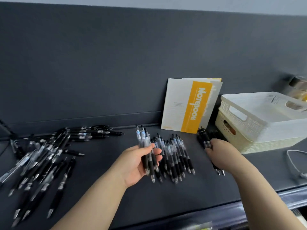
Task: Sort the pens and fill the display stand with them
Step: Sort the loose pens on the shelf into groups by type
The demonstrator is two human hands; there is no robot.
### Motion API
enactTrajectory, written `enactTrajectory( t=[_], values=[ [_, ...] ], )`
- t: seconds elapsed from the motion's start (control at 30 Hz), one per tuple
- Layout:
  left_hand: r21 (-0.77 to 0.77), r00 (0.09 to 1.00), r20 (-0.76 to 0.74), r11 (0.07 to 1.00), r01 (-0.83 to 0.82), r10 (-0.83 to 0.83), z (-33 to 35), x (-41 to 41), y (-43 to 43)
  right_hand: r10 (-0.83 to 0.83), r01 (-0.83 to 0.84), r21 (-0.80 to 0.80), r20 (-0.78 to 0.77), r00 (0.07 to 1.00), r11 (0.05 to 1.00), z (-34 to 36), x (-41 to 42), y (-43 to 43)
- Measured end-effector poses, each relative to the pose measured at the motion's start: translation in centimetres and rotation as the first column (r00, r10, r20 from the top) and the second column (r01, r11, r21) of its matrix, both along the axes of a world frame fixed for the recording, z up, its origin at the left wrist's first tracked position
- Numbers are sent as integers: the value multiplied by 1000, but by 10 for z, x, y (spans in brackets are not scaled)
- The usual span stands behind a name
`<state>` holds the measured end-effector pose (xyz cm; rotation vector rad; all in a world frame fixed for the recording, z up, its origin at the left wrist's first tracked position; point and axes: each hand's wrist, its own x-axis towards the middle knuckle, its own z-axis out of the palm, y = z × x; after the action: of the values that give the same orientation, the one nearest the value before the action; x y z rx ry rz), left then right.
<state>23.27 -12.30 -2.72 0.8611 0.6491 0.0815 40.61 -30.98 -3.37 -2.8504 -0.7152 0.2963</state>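
My left hand [137, 161] grips a small bundle of clear-barrelled pens [143, 136] with black grips, tips pointing down toward me. Just right of it, a row of similar clear pens [176, 156] lies side by side on the dark shelf. My right hand [221, 151] holds a bunch of black pens [203, 136] near the baskets; their tips stick out below my wrist. A large loose heap of mixed black and clear pens [41, 160] covers the left of the shelf. No display stand is visible.
A white and yellow notebook [187, 105] leans against the dark back wall. Two stacked lattice baskets [259, 128], white over cream, stand at the right. A white cable [295, 163] lies near the right edge. The shelf's front edge [216, 206] runs below my arms.
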Motion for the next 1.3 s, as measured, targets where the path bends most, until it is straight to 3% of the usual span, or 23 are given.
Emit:
enactTrajectory(
  t=[0.2,0.33,0.43,0.5,0.57,0.77,0.87,1.0,1.07,1.17,1.23,1.3],
  values=[
    [56,1000,1,998,27,-27,1,30,-30,-116,116,7,86,989,993,-13,42,-24],
    [55,1000,0,998,27,-27,0,39,-39,-95,94,17,120,988,995,-19,45,-25],
    [37,1000,2,999,12,-13,-3,42,-45,4,-48,244,180,984,969,-9,21,-17],
    [15,1000,21,1000,13,-13,-3,43,-50,136,-149,477,61,989,866,1,-6,-5],
    [9,998,51,1000,24,-24,-3,43,-55,312,-160,609,-151,938,777,5,-31,7],
    [-7,998,67,1000,2,-2,-5,34,-55,422,96,739,-480,769,667,-10,-42,24],
    [-5,998,63,1000,7,-6,-8,29,-56,465,105,735,-527,712,670,-14,-44,27],
    [147,999,-10,989,-30,32,-3,28,-58,442,-35,692,-421,792,721,-8,-41,30],
    [353,987,-104,933,-76,120,-2,28,-52,388,-114,627,-320,865,771,-3,-34,31],
    [714,940,-269,699,48,210,-8,24,-36,334,-198,456,-238,912,868,-4,-25,32],
    [811,906,-390,528,253,165,-12,20,-32,320,-239,354,-190,928,904,-8,-23,34],
    [821,875,-471,420,388,113,-14,17,-35,311,-251,313,-158,937,916,-11,-25,34]
  ],
)
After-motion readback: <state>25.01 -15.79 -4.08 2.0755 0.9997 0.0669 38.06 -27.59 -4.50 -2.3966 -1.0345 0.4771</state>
